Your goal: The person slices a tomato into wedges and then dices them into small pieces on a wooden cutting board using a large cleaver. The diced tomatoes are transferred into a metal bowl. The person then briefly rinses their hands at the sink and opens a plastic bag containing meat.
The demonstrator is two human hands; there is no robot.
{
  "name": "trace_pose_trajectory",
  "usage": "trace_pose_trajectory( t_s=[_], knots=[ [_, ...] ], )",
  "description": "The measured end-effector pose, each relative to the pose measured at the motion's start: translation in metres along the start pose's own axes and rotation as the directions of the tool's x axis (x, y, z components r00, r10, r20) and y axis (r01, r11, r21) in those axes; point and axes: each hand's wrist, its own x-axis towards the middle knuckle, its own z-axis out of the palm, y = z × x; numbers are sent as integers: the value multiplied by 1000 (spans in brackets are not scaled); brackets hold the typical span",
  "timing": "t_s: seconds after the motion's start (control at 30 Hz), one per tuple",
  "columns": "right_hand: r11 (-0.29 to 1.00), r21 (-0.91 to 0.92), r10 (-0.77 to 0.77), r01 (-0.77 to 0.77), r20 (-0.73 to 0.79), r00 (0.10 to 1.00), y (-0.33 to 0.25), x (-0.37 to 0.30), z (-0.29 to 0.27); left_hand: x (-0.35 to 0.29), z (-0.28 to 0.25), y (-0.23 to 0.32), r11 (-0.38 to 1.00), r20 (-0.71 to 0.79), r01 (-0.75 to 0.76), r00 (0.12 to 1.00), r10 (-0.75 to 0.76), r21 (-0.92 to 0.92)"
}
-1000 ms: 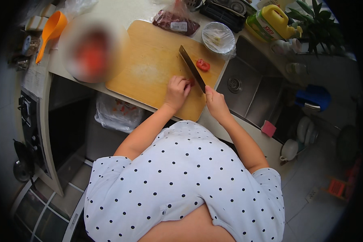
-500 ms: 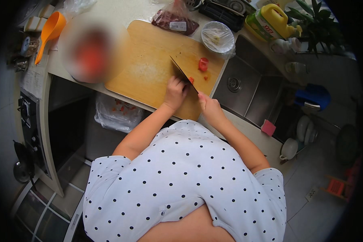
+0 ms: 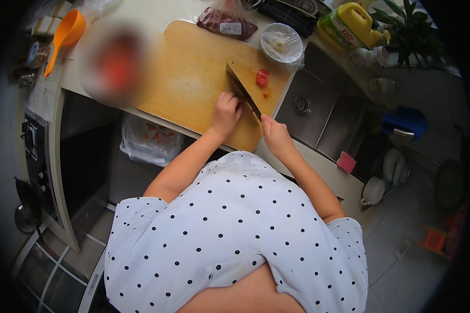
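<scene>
right now the right hand (image 3: 275, 136) is closed around the handle of a big knife (image 3: 242, 92). the blade lies slanted on the wooden cutting board (image 3: 193, 73), with its tip pointing toward the far side of the board. the left hand (image 3: 225, 112) sits on the board just beside the blade, on its left side. its fingers are curled in and pressed together, and it touches the knife near the handle end. i cannot tell if something small is under the fingers.

a red piece of food (image 3: 262, 78) lies on the board, just to the right of the blade and not touching it. some tiny red bits (image 3: 266, 95) lie near it.

at the far edge of the board sits a bag of dark red meat (image 3: 225, 22). a small bowl with a clear cover (image 3: 281, 43) stands at the far right corner of the board. a metal sink (image 3: 318, 112) is right of the board. a yellow jug (image 3: 356, 22) stands behind the sink. an orange scoop (image 3: 66, 35) lies well to the left of the board.
</scene>
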Motion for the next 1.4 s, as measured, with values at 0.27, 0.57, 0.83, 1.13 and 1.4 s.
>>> trace_pose_trajectory(
  t_s=[0.27, 0.57, 0.83, 1.13, 1.4],
  knots=[
    [977, -95, -204, 192, -136, 970, -22, 31, 31, -4, 0, -4, 996, 2, -55, 998, 55, 69],
    [998, 55, -1, -2, 45, 999, -12, -9, -7, -3, -12, -2, 996, -68, -2, 998, -3, -85],
    [987, 8, -162, 162, -49, 986, -24, 25, 28, -8, -8, -14, 1000, -13, -14, 1000, 14, 6],
    [969, 195, 158, -150, -25, 987, 11, -3, 5, -2, -9, -2, 993, -74, 72, 994, -79, -98],
    [998, 68, -18, 13, 77, 997, -11, -14, 1, -8, -27, -8, 989, -28, 112, 993, -115, -92]
  ],
)
